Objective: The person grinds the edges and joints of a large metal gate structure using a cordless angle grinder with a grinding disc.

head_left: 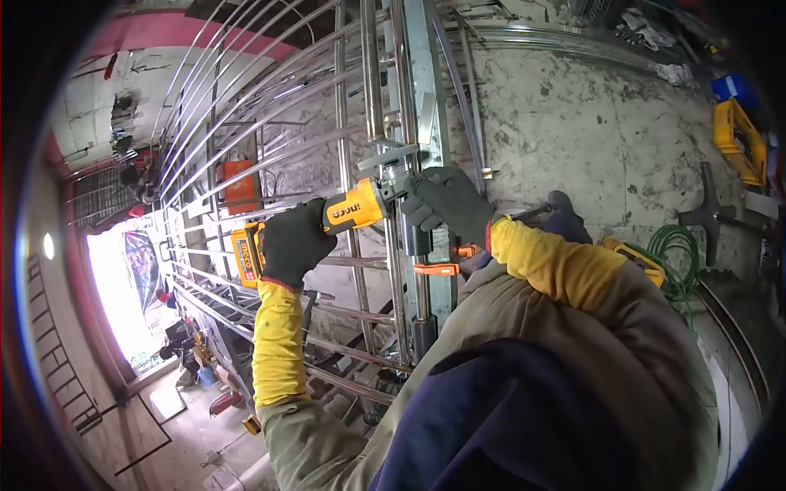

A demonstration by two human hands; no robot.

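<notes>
A yellow cordless angle grinder [354,209] lies across upright shiny metal tubes [372,74]. My left hand [295,243], in a dark glove, is closed around its rear body, just ahead of the battery [246,255]. At the front, my gloved right hand [446,200] has its fingers curled on the grinder's head. The disc [388,156] shows nearly edge-on, right at the tubes. Just below my right hand, an orange-handled clamp [436,268] sits at the tubes and the grey-green beam [444,299].
A large frame of thin metal bars [246,106] spreads to the left. On the right are a coiled green hose [675,254], a yellow crate [741,143] and a dark T-shaped metal piece [709,214]. An orange box [239,186] stands behind the bars.
</notes>
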